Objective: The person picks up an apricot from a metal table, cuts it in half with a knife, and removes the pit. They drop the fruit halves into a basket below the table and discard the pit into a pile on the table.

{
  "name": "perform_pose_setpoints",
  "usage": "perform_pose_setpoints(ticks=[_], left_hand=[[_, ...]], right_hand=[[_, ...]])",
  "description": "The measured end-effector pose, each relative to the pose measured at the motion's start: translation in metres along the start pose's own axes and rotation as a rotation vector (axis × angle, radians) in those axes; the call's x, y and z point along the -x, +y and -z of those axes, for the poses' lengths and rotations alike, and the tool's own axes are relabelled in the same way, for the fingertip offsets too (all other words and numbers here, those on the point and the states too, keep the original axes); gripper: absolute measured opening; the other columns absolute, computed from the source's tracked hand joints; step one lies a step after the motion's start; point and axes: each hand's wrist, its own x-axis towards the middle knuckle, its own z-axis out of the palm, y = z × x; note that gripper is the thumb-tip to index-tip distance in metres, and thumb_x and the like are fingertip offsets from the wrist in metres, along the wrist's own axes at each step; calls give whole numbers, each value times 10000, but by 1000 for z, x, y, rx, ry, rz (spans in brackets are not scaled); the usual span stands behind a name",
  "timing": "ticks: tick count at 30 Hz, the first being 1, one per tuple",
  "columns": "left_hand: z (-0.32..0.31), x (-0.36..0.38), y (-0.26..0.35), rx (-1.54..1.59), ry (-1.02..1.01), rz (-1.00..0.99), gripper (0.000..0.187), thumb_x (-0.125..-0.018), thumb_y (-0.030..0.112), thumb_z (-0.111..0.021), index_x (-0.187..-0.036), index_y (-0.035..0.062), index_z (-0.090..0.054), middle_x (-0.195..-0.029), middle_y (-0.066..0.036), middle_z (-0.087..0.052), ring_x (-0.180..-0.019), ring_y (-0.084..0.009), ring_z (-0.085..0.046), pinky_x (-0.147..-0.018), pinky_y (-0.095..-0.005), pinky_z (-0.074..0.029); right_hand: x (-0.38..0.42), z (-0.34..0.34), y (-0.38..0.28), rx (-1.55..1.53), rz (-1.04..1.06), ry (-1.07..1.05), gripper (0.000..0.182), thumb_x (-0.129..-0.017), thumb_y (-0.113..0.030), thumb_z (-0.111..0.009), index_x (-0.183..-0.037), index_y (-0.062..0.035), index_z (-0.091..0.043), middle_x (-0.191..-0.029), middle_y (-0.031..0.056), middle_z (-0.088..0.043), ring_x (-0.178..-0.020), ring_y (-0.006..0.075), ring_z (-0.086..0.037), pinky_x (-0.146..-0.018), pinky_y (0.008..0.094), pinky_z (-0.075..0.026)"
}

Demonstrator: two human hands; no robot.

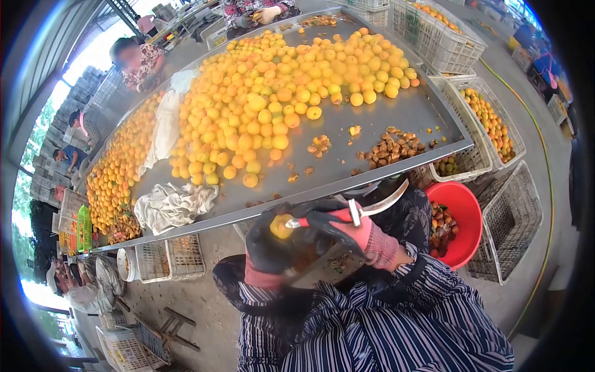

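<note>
My left hand [268, 243], in a dark-coated glove with a pink cuff, is closed around a yellow fruit [282, 226] that looks like an apricot or small peach. My right hand [347, 230], gloved alike, grips a red-handled curved knife [383, 206]. Its curved metal blade points up and right. The handle's narrow metal end points left and meets the fruit, as far as I can see. Both hands are in front of my lap, just below the near edge of a metal table [365, 127]. Many yellow-orange fruits [248, 118] are heaped on the table.
Brown scraps or pits [393, 147] lie near the table's edge. A red bucket [474, 217] with fruit pieces stands right of my knees, beside plastic crates [511, 217]. White cloths [173, 204] lie on the table. A co-worker's hands [266, 15] are across it; another person [133, 62] sits at left.
</note>
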Motion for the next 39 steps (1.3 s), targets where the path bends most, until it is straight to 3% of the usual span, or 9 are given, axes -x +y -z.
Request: perform_pose_setpoints(ticks=[3,5,11,19,21,26,28,32,39], left_hand=[[-11,5,-5,125,-26,36,320,-856,274,-535,-1073,39,-524,-1038,-82,-586,-1000,-247,-555,-864,-379,-451],[5,4,-23,-1332,178,-914,285,-855,190,-547,-1074,9,-531,-980,-83,-601,-936,-235,-579,-785,-346,-477],[-20,9,-10,-1811,302,-807,309,-857,101,-520,-1144,-11,-505,-950,-138,-600,-886,-239,-592,-745,-319,-481],[-7,4,-14,-1198,393,-709,397,-719,143,-621,-1085,26,-519,-887,-95,-618,-806,-229,-607,-708,-312,-472],[17,-3,-1,-1087,54,-378,292,-947,218,-400,-1097,-3,-516,-982,-112,-581,-863,-178,-584,-751,-304,-487],[15,-1,-22,-1287,152,-849,303,-937,205,-433,-1154,-5,-456,-981,-113,-577,-847,-196,-591,-755,-322,-495],[10,-5,-28,-298,435,-567,309,-927,185,-453,-1170,-4,-444,-964,-113,-575,-887,-206,-579,-763,-327,-495],[3,3,-18,-1415,193,-968,358,-876,93,-523,-1202,-6,-412,-992,-111,-555,-941,-211,-561,-787,-337,-496],[2,9,-6,-334,183,-238,332,-848,118,-543,-1143,-3,-454,-995,-106,-544,-948,-201,-563,-781,-332,-500]], right_hand=[[-5,6,31,17,19,-60,231,-826,-79,-591,-1036,14,-612,-1040,134,-620,-941,188,-601,-806,260,-498],[-11,11,59,486,325,51,256,-816,-135,-612,-1040,-12,-619,-1000,127,-627,-911,220,-610,-796,293,-498],[-1,-11,63,569,264,81,280,-815,-217,-611,-1034,-42,-614,-1032,118,-613,-956,225,-593,-829,338,-477],[-2,-21,55,300,548,222,353,-781,-137,-656,-1101,-10,-578,-1000,98,-646,-927,181,-612,-847,299,-465],[-4,-6,41,547,411,9,350,-777,-109,-657,-1103,-7,-575,-1018,89,-644,-944,159,-602,-849,288,-462],[-3,-15,59,225,427,133,321,-829,-99,-618,-1126,7,-562,-1029,81,-638,-944,131,-590,-831,262,-464],[-15,-7,69,188,367,110,322,-836,-97,-609,-1135,9,-555,-1036,79,-635,-940,129,-588,-830,259,-464],[-20,2,48,-184,98,-34,277,-863,-111,-573,-1107,19,-577,-1015,82,-639,-926,125,-589,-820,248,-472],[-14,12,31,218,178,-108,260,-885,-170,-552,-1063,14,-599,-985,82,-648,-898,140,-603,-803,241,-489]])
